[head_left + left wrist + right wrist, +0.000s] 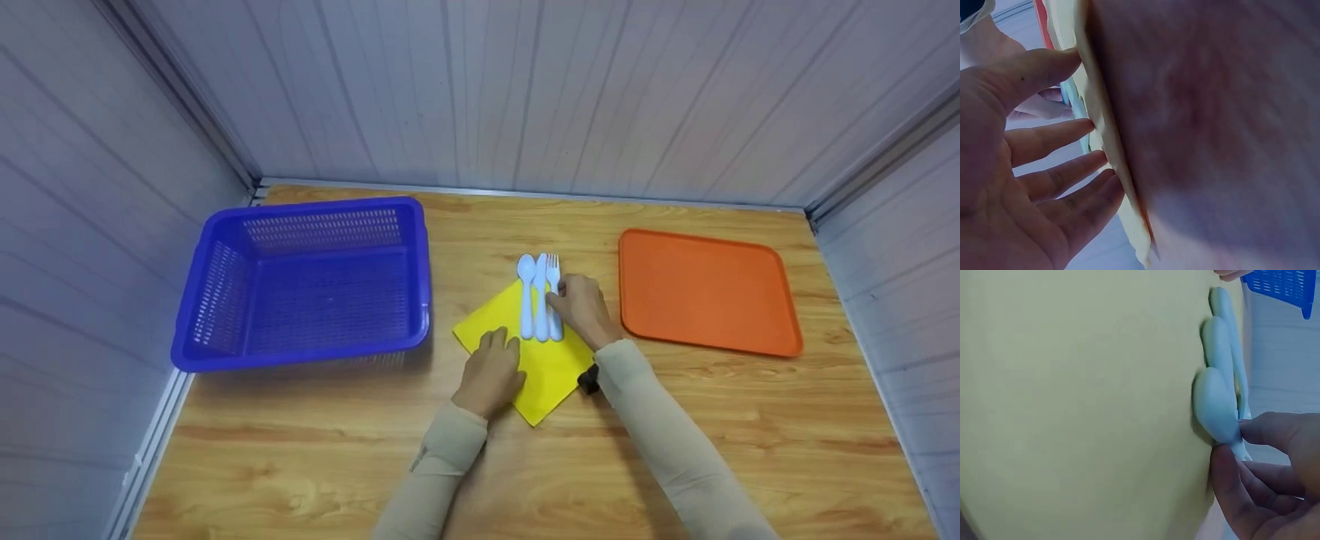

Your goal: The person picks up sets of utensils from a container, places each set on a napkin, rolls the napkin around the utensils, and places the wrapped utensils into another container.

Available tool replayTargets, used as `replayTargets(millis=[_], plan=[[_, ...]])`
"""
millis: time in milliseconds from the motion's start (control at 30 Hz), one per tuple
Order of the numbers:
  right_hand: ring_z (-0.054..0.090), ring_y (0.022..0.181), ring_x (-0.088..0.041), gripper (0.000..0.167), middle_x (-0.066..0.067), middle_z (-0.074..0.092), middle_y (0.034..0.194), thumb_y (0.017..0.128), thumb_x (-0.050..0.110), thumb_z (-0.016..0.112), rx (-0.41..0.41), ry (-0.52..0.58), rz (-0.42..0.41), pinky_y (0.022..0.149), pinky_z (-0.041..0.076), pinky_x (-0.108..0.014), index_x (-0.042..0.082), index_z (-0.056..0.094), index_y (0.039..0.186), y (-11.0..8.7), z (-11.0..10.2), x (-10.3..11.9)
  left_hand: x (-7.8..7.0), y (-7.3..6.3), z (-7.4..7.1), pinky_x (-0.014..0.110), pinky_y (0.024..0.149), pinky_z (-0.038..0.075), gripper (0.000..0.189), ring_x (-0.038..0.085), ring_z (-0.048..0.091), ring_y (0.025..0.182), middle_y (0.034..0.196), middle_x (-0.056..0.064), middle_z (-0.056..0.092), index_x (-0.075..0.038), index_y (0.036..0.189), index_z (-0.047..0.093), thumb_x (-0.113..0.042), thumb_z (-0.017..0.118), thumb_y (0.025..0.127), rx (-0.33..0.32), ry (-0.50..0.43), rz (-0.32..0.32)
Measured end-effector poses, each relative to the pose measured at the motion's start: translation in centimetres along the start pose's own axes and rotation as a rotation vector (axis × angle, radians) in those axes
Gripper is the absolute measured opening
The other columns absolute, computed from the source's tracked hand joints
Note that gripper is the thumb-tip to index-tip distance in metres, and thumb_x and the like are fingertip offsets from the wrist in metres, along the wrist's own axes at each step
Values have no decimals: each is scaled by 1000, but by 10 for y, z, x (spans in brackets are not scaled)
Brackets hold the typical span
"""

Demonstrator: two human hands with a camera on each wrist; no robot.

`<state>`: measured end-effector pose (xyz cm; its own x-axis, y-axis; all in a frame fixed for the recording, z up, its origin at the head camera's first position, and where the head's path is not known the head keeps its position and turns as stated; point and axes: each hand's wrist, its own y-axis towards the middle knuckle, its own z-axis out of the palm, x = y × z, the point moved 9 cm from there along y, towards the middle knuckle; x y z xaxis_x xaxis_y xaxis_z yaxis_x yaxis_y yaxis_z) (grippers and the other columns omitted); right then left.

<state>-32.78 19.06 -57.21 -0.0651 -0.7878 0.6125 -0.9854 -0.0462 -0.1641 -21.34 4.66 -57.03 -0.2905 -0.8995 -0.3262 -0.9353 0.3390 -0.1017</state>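
Note:
A yellow napkin [551,379] lies on the wooden table with one corner toward the person. Side by side on its upper part are a pale blue spoon [526,270], knife [541,300] and fork [553,270], handles toward the person. My right hand [583,309] pinches the fork at its handle; the right wrist view shows thumb and forefinger on either side of the fork handle [1216,405]. At the napkin's left edge, my left hand [491,375] rests with spread fingers, its fingertips [1086,125] touching the napkin in the left wrist view.
A blue perforated basket [300,360] stands on the left of the table. On the right lies a flat orange tray [709,292]. Pale panelled walls [480,97] enclose the table at the back and both sides.

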Motion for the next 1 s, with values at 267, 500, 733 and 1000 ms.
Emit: replayTargets(millis=[267, 500, 733, 1000], plan=[[59, 68, -17, 20, -10, 67, 87, 96, 20, 67, -19, -6, 1, 57, 48, -28, 0, 72, 96, 0, 0, -4, -3, -2, 2, 47, 101, 47, 49, 39, 46, 131, 143, 24, 47, 3, 132, 60, -25, 70, 94, 4, 19, 13], [55, 68, -18, 24, -11, 64, 85, 97, 23, 66, -18, -51, -30, 58, 46, -29, -1, 71, 96, -2, -4, -1, -2, -2, 0, 46, 98, 49, 49, 37, 46, 132, 144, 23, 47, 3, 132, 59, -24, 70, 93, 3, 16, 20], [62, 84, -26, 30, -15, 66, 98, 95, 19, 68, -20, -166, -194, 70, 54, -37, -5, 69, 112, -29, -14, 11, -6, -14, -7, 44, 104, 45, 45, 36, 49, 130, 141, 23, 50, 4, 132, 60, -17, 68, 93, -14, -4, 121], [62, 85, -22, 25, -9, 64, 98, 90, 18, 74, 36, -403, -624, 70, 55, -34, 4, 71, 111, -100, -2, 23, -23, -31, -1, 41, 102, 47, 43, 31, 51, 126, 137, 19, 53, -1, 126, 62, -18, 73, 88, 33, -2, 266]])
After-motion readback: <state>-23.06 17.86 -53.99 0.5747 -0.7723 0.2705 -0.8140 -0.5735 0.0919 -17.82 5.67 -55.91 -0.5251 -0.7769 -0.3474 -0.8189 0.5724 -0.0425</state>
